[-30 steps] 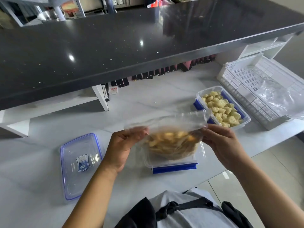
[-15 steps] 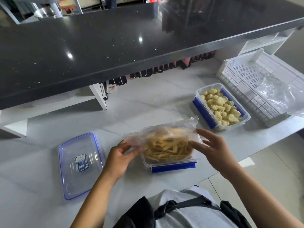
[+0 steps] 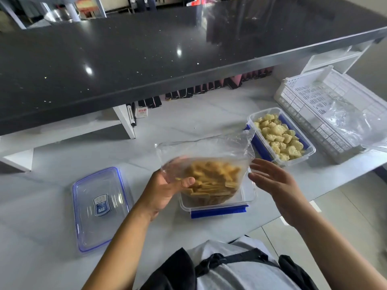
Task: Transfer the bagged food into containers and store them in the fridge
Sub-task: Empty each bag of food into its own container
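My left hand point(image 3: 165, 189) grips the clear bag point(image 3: 209, 151) by its left side, thumb curled across the front and fingers behind the plastic. My right hand point(image 3: 274, 181) is spread open with the fingers straight, just beside the bag's right edge; I cannot tell whether the fingertips touch the plastic. The bag sits between my two hands, its bottom down in the open container point(image 3: 248, 193) directly in front of me, and it is packed with yellow-brown food sticks point(image 3: 211, 183). That container is clear, with a blue clip point(image 3: 217, 212) along its near edge. A lid point(image 3: 100, 208), clear with a blue rim, lies flat on the worktop point(image 3: 188, 124) to the left of my left hand. Beyond my right hand a second open container point(image 3: 312, 150) holds pale yellow chunks point(image 3: 278, 139). Farther right sits a white slotted basket point(image 3: 310, 97) with crumpled clear plastic point(image 3: 347, 126) in it.
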### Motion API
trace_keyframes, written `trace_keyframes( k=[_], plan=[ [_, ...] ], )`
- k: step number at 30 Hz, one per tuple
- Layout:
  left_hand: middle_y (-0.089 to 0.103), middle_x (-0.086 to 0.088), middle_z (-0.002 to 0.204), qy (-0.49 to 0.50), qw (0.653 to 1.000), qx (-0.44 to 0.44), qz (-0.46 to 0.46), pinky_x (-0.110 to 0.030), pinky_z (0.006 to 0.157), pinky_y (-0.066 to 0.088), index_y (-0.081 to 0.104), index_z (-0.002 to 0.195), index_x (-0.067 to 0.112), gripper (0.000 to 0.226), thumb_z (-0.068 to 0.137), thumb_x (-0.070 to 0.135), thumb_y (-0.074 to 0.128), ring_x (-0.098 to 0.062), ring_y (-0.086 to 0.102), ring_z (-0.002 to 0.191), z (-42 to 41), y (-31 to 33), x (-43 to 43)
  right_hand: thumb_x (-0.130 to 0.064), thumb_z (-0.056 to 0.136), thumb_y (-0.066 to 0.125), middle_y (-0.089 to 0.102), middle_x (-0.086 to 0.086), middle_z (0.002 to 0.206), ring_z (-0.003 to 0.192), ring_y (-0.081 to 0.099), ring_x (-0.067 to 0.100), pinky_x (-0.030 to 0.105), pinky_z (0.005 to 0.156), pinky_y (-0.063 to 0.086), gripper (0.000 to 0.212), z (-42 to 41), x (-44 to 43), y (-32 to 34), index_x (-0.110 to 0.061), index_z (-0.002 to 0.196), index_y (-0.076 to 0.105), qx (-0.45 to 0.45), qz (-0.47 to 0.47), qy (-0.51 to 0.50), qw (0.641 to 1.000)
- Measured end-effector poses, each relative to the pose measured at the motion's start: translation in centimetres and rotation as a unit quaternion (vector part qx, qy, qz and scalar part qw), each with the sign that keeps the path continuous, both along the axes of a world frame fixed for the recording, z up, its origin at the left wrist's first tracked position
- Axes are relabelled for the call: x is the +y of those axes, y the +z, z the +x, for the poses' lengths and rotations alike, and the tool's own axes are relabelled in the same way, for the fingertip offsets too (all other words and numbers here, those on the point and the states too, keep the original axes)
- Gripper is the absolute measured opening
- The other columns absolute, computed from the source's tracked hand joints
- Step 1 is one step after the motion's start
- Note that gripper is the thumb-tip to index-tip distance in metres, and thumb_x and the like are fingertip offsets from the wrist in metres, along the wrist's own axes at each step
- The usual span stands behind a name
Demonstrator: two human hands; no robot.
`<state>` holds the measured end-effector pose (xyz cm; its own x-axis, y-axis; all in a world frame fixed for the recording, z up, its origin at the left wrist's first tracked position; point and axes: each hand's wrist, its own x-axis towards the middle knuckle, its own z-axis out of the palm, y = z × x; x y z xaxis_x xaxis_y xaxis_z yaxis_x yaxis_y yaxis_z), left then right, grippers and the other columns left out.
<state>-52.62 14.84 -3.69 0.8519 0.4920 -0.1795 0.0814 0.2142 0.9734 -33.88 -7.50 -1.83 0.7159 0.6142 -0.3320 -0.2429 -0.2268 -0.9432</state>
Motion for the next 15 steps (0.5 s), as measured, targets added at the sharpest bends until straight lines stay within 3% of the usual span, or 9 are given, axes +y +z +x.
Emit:
trace_keyframes(
  k=[2, 5, 8, 11, 13, 15],
  plan=[
    [0.071, 0.0, 0.122, 0.008, 1.0, 0.007, 0.022, -0.027, 0.092, 0.052, 0.069, 0.118, 0.026, 0.043, 0.08, 0.009, 0.078, -0.019, 0.065, 0.115, -0.7, -0.5, -0.5, -0.034, 0.067, 0.081, 0.068, -0.008, 0.123, 0.119, 0.061, 0.013, 0.042, 0.103, 0.048, 0.054, -0.7, -0.3, -0.1, -0.036, 0.119, 0.067, -0.017, -0.027, 0.004, 0.999],
    [0.07, 0.003, 0.122, 0.052, 0.996, 0.056, 0.038, -0.031, 0.099, 0.048, 0.069, 0.113, 0.044, 0.046, 0.074, 0.023, 0.083, -0.014, 0.063, 0.117, -1.6, -1.3, -0.3, -0.036, 0.07, 0.081, 0.062, -0.011, 0.13, 0.12, 0.057, 0.007, 0.032, 0.095, 0.047, 0.054, -1.3, 0.1, 0.0, -0.039, 0.121, 0.064, -0.049, -0.053, 0.013, 0.997],
    [0.074, 0.003, 0.114, 0.103, 0.992, 0.063, 0.036, -0.029, 0.1, 0.05, 0.077, 0.101, 0.03, 0.027, 0.076, 0.018, 0.08, -0.012, 0.065, 0.115, -1.6, -1.8, -0.5, -0.03, 0.078, 0.079, 0.061, -0.012, 0.127, 0.117, 0.057, 0.009, 0.033, 0.097, 0.044, 0.034, -1.2, 1.3, 0.2, -0.038, 0.11, 0.066, -0.031, -0.04, 0.004, 0.999],
    [0.078, 0.008, 0.1, 0.129, 0.989, 0.057, 0.032, -0.017, 0.086, 0.053, 0.079, 0.087, 0.022, 0.017, 0.08, 0.006, 0.077, -0.011, 0.069, 0.107, -0.6, -0.7, -0.2, -0.023, 0.083, 0.075, 0.074, -0.003, 0.108, 0.11, 0.064, 0.017, 0.036, 0.096, 0.049, 0.011, -0.6, 2.7, 0.8, -0.022, 0.094, 0.078, -0.04, -0.039, -0.013, 0.998],
    [0.078, 0.003, 0.1, 0.104, 0.992, 0.044, 0.053, -0.024, 0.091, 0.053, 0.08, 0.08, 0.019, 0.014, 0.081, 0.006, 0.076, -0.014, 0.071, 0.104, 0.0, 0.4, 0.2, -0.018, 0.083, 0.074, 0.077, 0.002, 0.098, 0.102, 0.067, 0.018, 0.03, 0.088, 0.048, 0.008, -0.1, 3.2, 1.8, -0.014, 0.088, 0.079, -0.036, -0.014, -0.034, 0.999],
    [0.077, 0.0, 0.106, 0.099, 0.995, 0.001, 0.027, -0.021, 0.09, 0.053, 0.078, 0.08, 0.013, 0.01, 0.081, 0.004, 0.074, -0.012, 0.07, 0.105, 0.2, 1.7, 0.3, -0.018, 0.079, 0.072, 0.077, 0.006, 0.099, 0.103, 0.068, 0.021, 0.034, 0.095, 0.047, 0.014, 0.4, 3.1, 2.8, -0.01, 0.088, 0.077, 0.007, 0.053, -0.045, 0.998]
  ],
)
